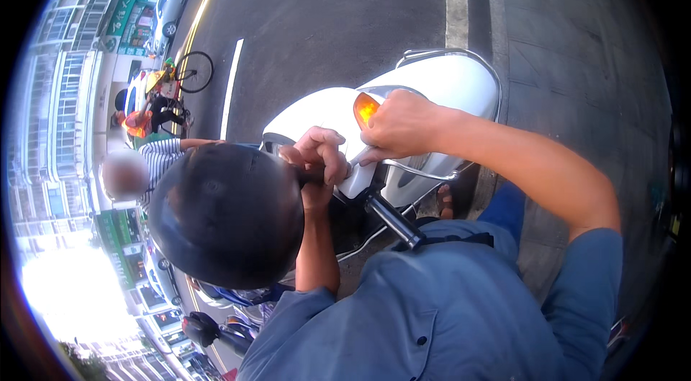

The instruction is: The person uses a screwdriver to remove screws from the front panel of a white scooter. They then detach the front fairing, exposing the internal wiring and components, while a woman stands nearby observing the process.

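Outdoors, a dark road (pixel 324 6) is running beside grey pavement (pixel 576 57); building fronts (pixel 68 93) are bending along the left rim, partly washed out by glare. A white scooter (pixel 432 86) is standing at the road's edge, its lower body being hidden by the arms and blue shirt (pixel 360 323). Its white shell is stretching toward upper right. A black helmet (pixel 227 215) is blocking the view left of the left forearm; its support is not showing. The black handlebar grip (pixel 394 219) is pointing lower right, toward the shirt. The hands are working close together: the right hand (pixel 407 122) is bending its fingers beside an orange lamp (pixel 366 109); the left hand (pixel 320 154) is curling nearby. Whether either is gripping anything: cannot tell.
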`<state>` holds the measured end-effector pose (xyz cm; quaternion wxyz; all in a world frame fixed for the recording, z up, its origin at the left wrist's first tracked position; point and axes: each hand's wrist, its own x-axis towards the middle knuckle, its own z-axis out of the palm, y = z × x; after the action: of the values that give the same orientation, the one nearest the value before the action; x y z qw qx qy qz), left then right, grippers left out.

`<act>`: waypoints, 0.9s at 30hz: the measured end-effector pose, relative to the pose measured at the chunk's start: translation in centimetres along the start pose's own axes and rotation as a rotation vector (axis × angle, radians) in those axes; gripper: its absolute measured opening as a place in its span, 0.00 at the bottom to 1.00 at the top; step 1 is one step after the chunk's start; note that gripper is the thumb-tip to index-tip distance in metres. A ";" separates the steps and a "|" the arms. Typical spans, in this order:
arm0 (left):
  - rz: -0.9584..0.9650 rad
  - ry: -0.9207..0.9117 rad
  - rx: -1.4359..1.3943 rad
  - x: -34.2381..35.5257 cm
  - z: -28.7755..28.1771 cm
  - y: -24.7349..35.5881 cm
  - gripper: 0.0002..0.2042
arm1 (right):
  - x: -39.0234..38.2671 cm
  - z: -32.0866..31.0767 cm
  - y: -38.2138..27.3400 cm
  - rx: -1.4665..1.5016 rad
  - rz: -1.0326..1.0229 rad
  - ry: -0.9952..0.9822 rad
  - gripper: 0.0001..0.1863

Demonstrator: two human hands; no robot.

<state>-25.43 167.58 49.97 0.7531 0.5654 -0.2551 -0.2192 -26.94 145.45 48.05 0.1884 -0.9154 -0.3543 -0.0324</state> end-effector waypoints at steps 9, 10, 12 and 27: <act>0.224 0.107 0.027 -2.3 -0.6 -1.9 0.38 | 1.1 0.3 0.0 -0.068 -0.075 -0.016 0.29; 0.236 0.126 0.036 -2.4 -0.8 -2.6 0.38 | 1.2 1.5 0.5 -0.055 -0.088 0.018 0.30; 0.258 0.175 0.045 -2.5 -0.7 -3.3 0.37 | 1.4 2.9 1.3 -0.061 -0.133 0.066 0.31; 0.045 0.560 0.169 -2.0 2.5 -2.6 0.31 | 12.6 1.6 13.8 0.001 -0.622 0.585 0.32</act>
<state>-28.63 166.24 47.72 0.7492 0.6587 -0.0672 -0.0157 -8.58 144.72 44.53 0.2627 -0.7170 -0.5453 -0.3459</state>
